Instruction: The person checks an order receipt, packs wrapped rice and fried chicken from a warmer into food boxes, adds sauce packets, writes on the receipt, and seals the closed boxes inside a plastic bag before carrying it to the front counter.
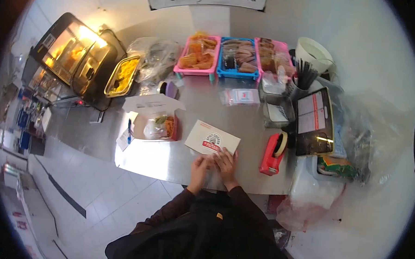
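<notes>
A closed white paperboard food box (212, 138) with a round printed logo and a red label lies at an angle near the counter's front edge. My right hand (226, 164) rests on the box's near right part, its fingers stretched over the lid. Close beside it, my left hand (201, 170) is at the box's front edge with its fingers drawn together; what they pinch, if anything, is hidden. To the left stands an open food box (157, 127) with its lid raised, holding a white wrapped item, something green and orange-brown food.
A red tape dispenser (272, 155) stands right of the box, beside a tablet (315, 120) on a stand. Behind are pink (197, 74) and blue baskets (237, 75) of packets. At left are a tray of yellow food (125, 76) and a lit warming cabinet (76, 54).
</notes>
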Motion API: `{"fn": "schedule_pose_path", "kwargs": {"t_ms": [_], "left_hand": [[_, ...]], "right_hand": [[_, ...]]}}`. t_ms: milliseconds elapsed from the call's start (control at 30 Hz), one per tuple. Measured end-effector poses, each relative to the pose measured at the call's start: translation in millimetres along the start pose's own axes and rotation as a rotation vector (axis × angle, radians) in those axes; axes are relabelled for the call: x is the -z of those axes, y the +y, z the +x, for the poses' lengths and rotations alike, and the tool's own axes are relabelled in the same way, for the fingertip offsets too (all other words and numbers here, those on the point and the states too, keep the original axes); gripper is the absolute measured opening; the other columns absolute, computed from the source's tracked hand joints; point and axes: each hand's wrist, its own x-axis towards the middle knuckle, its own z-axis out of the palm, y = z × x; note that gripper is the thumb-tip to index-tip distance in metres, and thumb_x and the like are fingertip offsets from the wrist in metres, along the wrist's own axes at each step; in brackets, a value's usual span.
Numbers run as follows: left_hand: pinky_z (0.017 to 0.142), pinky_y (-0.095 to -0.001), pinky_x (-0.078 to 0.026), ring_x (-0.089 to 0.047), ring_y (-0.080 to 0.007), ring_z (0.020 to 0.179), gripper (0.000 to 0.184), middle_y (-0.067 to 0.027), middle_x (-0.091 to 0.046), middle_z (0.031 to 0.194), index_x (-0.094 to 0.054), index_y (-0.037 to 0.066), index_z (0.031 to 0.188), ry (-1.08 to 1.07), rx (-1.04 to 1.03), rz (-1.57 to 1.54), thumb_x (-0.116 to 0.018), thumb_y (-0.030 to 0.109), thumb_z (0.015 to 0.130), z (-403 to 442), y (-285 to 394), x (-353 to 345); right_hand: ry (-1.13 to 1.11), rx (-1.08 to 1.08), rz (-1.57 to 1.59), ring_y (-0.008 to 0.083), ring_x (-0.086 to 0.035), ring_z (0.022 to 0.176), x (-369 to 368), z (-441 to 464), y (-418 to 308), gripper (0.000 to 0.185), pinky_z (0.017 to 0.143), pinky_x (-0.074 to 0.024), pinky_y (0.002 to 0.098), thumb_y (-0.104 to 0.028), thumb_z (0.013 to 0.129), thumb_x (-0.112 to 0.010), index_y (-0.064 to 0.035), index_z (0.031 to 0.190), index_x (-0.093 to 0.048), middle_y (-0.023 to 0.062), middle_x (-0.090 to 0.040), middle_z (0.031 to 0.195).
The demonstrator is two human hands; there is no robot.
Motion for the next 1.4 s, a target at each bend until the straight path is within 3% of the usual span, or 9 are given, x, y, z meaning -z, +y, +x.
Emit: {"fn": "schedule_pose_path", "kwargs": {"t_ms": [233, 433, 533, 567, 700, 867, 1033, 1300, 1400], "left_hand": [[0.042, -0.0209, -0.036, -0.047, -0.0065, 0.046, 0.029, -0.0025, -0.054, 0.054, -0.06, -0.001, 0.067, -0.104, 0.251, 0.377, -0.058, 0.026, 0.079, 53.9, -25.3, 54.1], [0.047, -0.0259, -0.042, -0.052, -0.0113, 0.05, 0.024, -0.0059, -0.058, 0.061, -0.06, -0.001, 0.072, -0.314, 0.114, 0.647, -0.06, 0.023, 0.076, 57.7, -25.5, 66.6], [0.052, -0.0287, -0.043, -0.054, -0.0143, 0.056, 0.016, -0.0078, -0.059, 0.065, -0.06, 0.001, 0.076, -0.465, -0.297, 0.783, -0.06, 0.016, 0.074, 71.4, 14.9, 106.7], [0.057, -0.0302, -0.043, -0.055, -0.0167, 0.063, 0.009, -0.0101, -0.059, 0.068, -0.06, 0.002, 0.075, -0.223, -0.135, 0.765, -0.058, 0.011, 0.072, 80.0, 47.1, 120.5], [0.06, -0.0397, -0.043, -0.051, -0.0311, 0.072, 0.027, -0.0159, -0.053, 0.081, -0.05, 0.003, 0.097, 0.502, -0.824, 1.375, -0.054, 0.022, 0.078, 140.0, 112.3, 223.0], [0.064, -0.0473, -0.044, -0.056, -0.0399, 0.075, 0.036, -0.0221, -0.058, 0.082, -0.045, 0.003, 0.101, 0.284, -0.046, 1.483, -0.035, 0.034, 0.086, 194.6, 93.1, 272.3], [0.061, -0.0466, -0.043, -0.056, -0.0388, 0.067, 0.027, -0.0246, -0.056, 0.069, -0.055, -0.003, 0.072, 0.385, -0.307, 1.271, -0.04, 0.017, 0.084, 200.0, 80.2, 290.2], [0.053, -0.0471, -0.04, -0.053, -0.0405, 0.06, 0.026, -0.0244, -0.054, 0.064, -0.053, -0.002, 0.072, 0.349, -0.495, 1.16, -0.04, 0.016, 0.085, 167.7, 116.5, 244.4], [0.052, -0.0468, -0.04, -0.053, -0.0403, 0.06, 0.024, -0.0238, -0.054, 0.063, -0.053, 0.0, 0.073, 0.27, -0.491, 1.06, -0.04, 0.017, 0.086, 151.4, 130.8, 199.4]], "right_hand": [[-0.018, -0.031, -0.012, 0.0238, -0.045, 0.105, 3.6, 8.7, -7.6, 0.026, 0.093, -0.0236, 0.0478, -0.019, 0.073, -0.061, -0.0142, 0.098, -0.061, 0.0048, -0.055, 0.101], [-0.382, -0.023, -0.404, 0.0269, -0.039, 0.106, 20.0, 29.1, -37.3, 0.052, 0.088, -0.0274, 0.053, -0.011, 0.072, -0.054, -0.0266, 0.121, -0.043, 0.0088, -0.044, 0.109], [-0.402, -0.062, -0.268, 0.028, -0.039, 0.104, 17.4, 34.2, -35.4, 0.049, 0.087, -0.0285, 0.0513, -0.01, 0.069, -0.056, -0.0251, 0.115, -0.05, 0.0102, -0.044, 0.108], [-0.396, -0.061, -0.239, 0.0292, -0.039, 0.103, 16.0, 35.5, -31.1, 0.048, 0.088, -0.0282, 0.05, -0.009, 0.068, -0.056, -0.0246, 0.113, -0.052, 0.0107, -0.044, 0.108], [-0.423, -0.088, -0.025, 0.0329, -0.036, 0.107, 22.6, 52.3, -10.7, 0.045, 0.094, -0.0214, 0.0506, -0.008, 0.066, -0.058, -0.0253, 0.107, -0.057, 0.0122, -0.042, 0.111], [-0.113, -0.27, 0.097, 0.0343, -0.023, 0.119, 21.3, 72.8, -9.4, 0.051, 0.097, -0.0212, 0.0435, -0.007, 0.062, -0.064, -0.0102, 0.112, -0.052, 0.0163, -0.036, 0.122], [0.061, -0.539, 0.355, 0.0292, -0.034, 0.115, -8.3, 60.3, 17.6, 0.041, 0.096, -0.0252, 0.0351, -0.012, 0.078, -0.055, -0.004, 0.117, -0.045, 0.018, -0.039, 0.121], [0.041, -0.549, 0.36, 0.0267, -0.037, 0.114, -29.4, 66.1, 21.1, 0.038, 0.096, -0.0257, 0.0333, -0.02, 0.084, -0.049, -0.0036, 0.119, -0.044, 0.0169, -0.041, 0.121], [0.016, -0.669, 0.716, 0.0249, -0.032, 0.117, -37.2, 71.2, 19.2, 0.05, 0.098, -0.0221, 0.0333, -0.036, 0.084, -0.039, -0.0038, 0.122, -0.04, 0.0141, -0.037, 0.125]]}}
